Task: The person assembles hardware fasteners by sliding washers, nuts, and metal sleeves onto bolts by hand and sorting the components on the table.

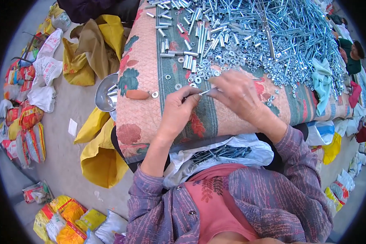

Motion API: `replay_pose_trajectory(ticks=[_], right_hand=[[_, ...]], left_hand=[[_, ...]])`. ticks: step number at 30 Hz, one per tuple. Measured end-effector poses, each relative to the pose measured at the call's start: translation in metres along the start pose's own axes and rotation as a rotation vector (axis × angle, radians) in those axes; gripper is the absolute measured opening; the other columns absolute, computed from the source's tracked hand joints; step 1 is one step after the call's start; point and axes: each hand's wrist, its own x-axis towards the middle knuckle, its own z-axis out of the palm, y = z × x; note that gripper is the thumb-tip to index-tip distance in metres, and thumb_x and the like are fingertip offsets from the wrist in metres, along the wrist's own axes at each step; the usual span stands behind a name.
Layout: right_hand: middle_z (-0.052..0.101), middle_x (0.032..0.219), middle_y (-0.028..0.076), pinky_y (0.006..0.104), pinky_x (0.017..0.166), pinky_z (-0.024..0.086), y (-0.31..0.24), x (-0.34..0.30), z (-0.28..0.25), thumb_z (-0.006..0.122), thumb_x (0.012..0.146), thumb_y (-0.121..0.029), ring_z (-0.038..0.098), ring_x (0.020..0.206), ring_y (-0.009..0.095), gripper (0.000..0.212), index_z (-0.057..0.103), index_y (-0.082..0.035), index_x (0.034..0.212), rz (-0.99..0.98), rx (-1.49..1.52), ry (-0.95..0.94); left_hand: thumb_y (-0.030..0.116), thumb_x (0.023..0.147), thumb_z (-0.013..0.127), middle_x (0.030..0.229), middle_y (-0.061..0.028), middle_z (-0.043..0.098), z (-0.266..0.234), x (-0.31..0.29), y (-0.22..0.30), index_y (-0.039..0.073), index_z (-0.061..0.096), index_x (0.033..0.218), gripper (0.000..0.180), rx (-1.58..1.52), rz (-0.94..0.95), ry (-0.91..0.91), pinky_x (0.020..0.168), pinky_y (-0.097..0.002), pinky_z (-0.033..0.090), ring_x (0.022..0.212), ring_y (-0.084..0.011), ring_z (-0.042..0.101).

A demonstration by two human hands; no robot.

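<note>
The slim, silvery metal rod (203,92) sits right at the fingertips, between the two hands. Well left of the fingers is a round, shiny metal bowl (101,95), then, nearer them, a reddish-brown, rounded block (137,94) and a flat, silvery ring washer (155,94). The left hand (177,110) pinches the rod between thumb and forefinger, the right hand's (242,95) bent fingers meet its other end, their grip impossible to tell, and farther right of them lies a pale turquoise cloth (322,83).
</note>
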Motion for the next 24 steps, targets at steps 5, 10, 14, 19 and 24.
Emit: replay_pose_trajectory(ticks=[5,10,14,19,24], right_hand=[[0.059,0.073,0.010,0.0367,0.058,0.045,0.004,0.012,-0.007,0.062,0.082,-0.023,0.058,0.064,0.028,0.019,0.060,-0.004,0.087,0.255,0.426,-0.082],[0.059,0.084,0.013,0.0362,0.068,0.047,-0.011,0.025,0.009,0.055,0.086,-0.017,0.059,0.076,0.030,0.019,0.060,-0.003,0.099,0.480,0.841,-0.053],[0.054,0.100,0.015,0.0380,0.080,0.045,-0.029,0.043,0.007,0.053,0.088,-0.017,0.055,0.093,0.031,0.026,0.056,-0.007,0.112,0.378,1.103,-0.119],[0.055,0.102,0.009,0.0373,0.080,0.043,0.077,0.087,0.027,0.052,0.085,-0.017,0.054,0.095,0.026,0.025,0.058,-0.014,0.109,-0.183,-0.051,0.026],[0.055,0.105,0.006,0.0350,0.082,0.040,0.118,0.120,0.055,0.052,0.080,-0.011,0.053,0.099,0.020,0.026,0.059,-0.016,0.104,-0.390,-0.520,-0.108]], left_hand=[[0.008,0.086,0.058,0.073,-0.0066,0.056,-0.020,0.007,0.003,-0.002,0.060,0.096,0.014,-0.789,-0.099,0.001,0.039,-0.0183,0.030,0.047,-0.0055,0.040],[0.012,0.086,0.061,0.071,-0.0058,0.056,-0.010,0.012,-0.001,0.002,0.058,0.090,0.012,-0.932,-0.129,0.011,0.035,-0.0170,0.029,0.044,-0.0042,0.037],[0.019,0.088,0.059,0.072,-0.0062,0.059,0.007,0.009,-0.011,0.005,0.054,0.085,0.015,-1.111,-0.119,-0.220,0.038,-0.0214,0.036,0.048,-0.0087,0.046],[0.022,0.091,0.051,0.075,-0.0084,0.061,0.001,0.011,0.011,0.004,0.053,0.085,0.019,-0.902,-0.191,0.019,0.047,-0.0253,0.043,0.056,-0.0119,0.053],[0.019,0.086,0.049,0.061,0.0010,0.044,-0.029,0.033,0.021,0.005,0.054,0.089,0.015,-0.493,-0.152,-0.024,0.049,-0.0263,0.037,0.050,-0.0139,0.042]])
